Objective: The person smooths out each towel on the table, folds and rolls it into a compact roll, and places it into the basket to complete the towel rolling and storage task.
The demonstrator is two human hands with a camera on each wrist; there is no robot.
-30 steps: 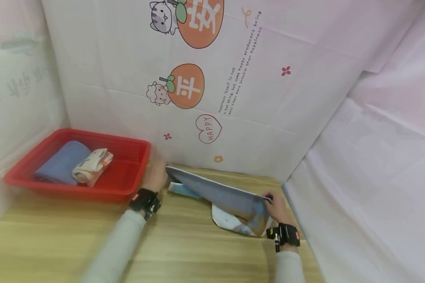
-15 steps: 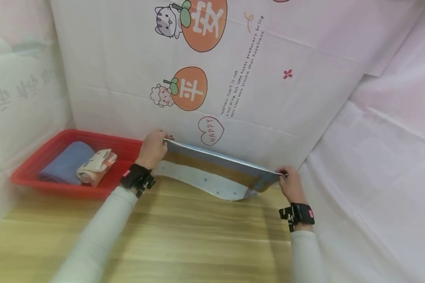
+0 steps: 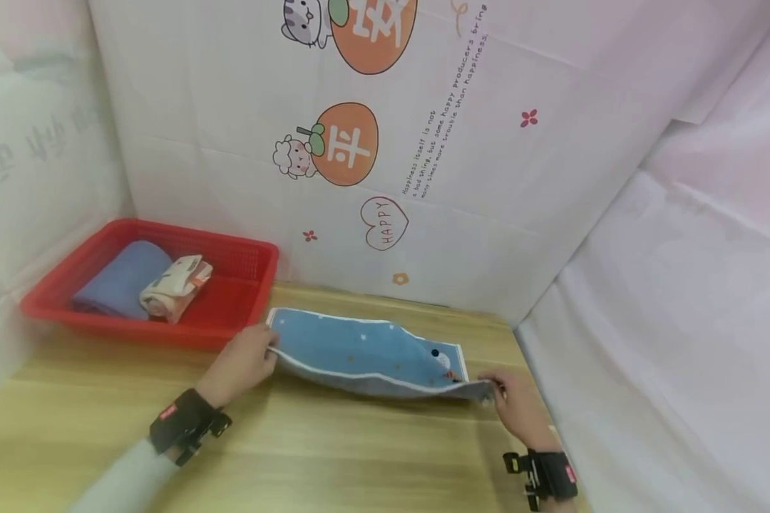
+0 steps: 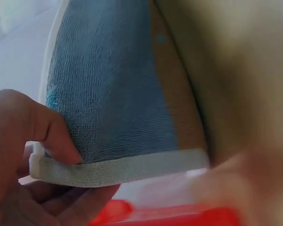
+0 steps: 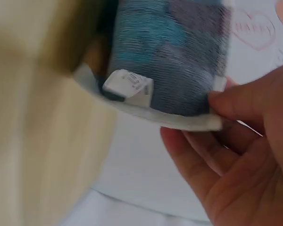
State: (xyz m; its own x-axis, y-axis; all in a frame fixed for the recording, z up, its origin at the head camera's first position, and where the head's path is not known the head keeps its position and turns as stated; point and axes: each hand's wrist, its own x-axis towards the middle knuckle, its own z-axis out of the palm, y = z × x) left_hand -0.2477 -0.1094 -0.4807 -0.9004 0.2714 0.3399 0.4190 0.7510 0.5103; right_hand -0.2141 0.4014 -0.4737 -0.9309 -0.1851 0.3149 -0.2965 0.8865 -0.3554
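A blue towel (image 3: 353,345) with white edging and small stars spreads between my hands in the head view. Its far part lies on the wooden table while the near edge is lifted, showing a greyish underside. My left hand (image 3: 240,363) pinches the near left corner; the left wrist view has the thumb on the terry side of the towel (image 4: 108,84), right at the pale hem. At the near right corner my right hand (image 3: 520,410) pinches the edge between thumb and fingers. A white care label (image 5: 128,84) hangs by the hem in the right wrist view.
A red plastic basket (image 3: 231,335) stands at the back left, holding a folded blue cloth (image 3: 125,278) and a rolled cream printed cloth (image 3: 176,285). White printed sheeting (image 3: 462,263) rises behind the wooden table (image 3: 334,456) and along both sides.
Half a second ago both hands held the towel's edge high near the back sheet. They have come down and toward me, and the towel's blue starred face now shows on top.
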